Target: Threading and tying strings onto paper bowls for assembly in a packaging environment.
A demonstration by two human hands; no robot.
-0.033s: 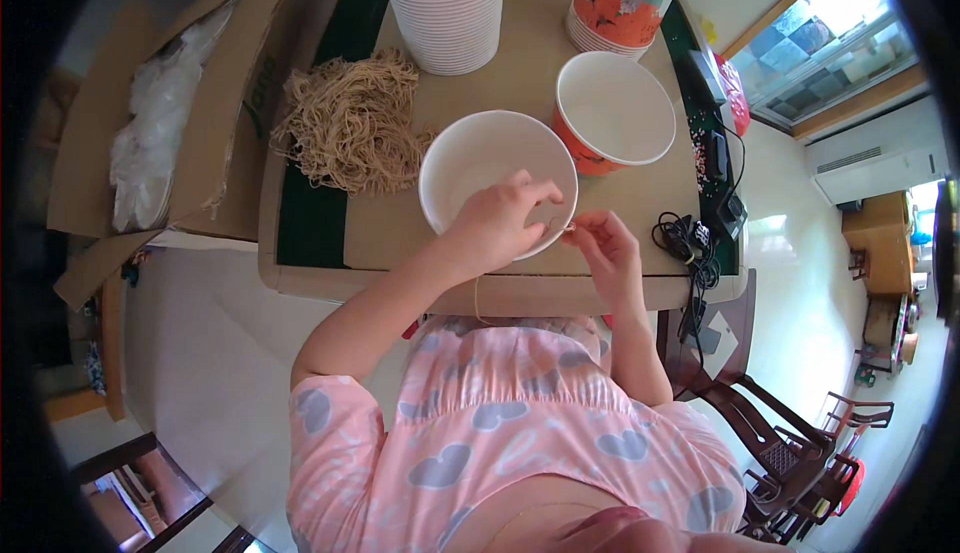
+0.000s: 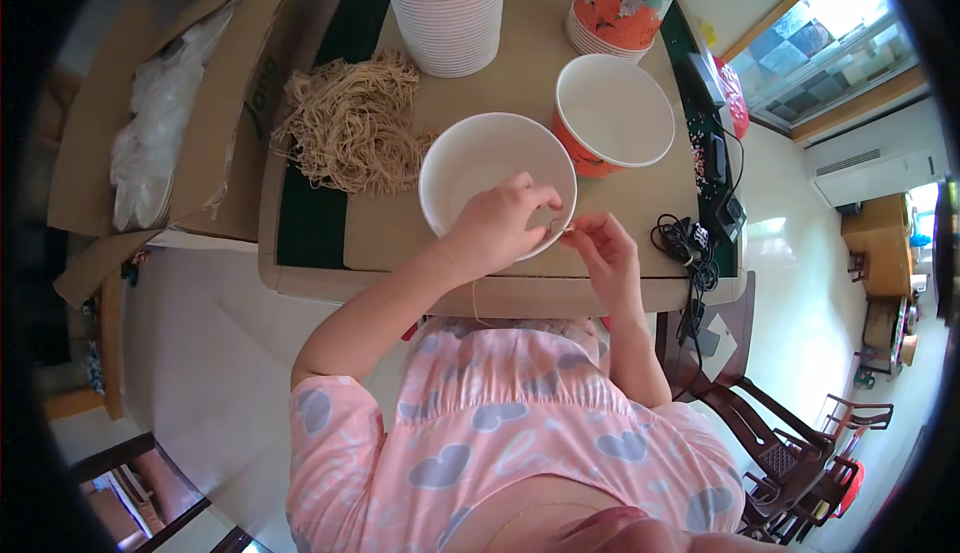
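Note:
A white-lined paper bucket (image 2: 470, 158) stands near the table's front edge. My left hand (image 2: 500, 221) reaches over its near rim, thumb and index finger curved and apart inside the mouth. Close by, at the right side of the rim, my right hand (image 2: 605, 245) pinches the end of a thin tan string (image 2: 567, 230) between thumb and fingertips. More tan string (image 2: 475, 303) hangs in a loop over the table edge below my left wrist. My left palm and its lower fingers are partly hidden. Just behind stands a second orange-and-white paper bucket (image 2: 615, 113), with its mouth up.
A heap of tan strings (image 2: 350, 128) lies to the left. Behind are a tall stack of paper buckets (image 2: 445, 23) and a shorter upside-down stack (image 2: 620, 8). An open cardboard box (image 2: 225, 118) stands at left. Black cables (image 2: 690, 243) lie at the table's right edge.

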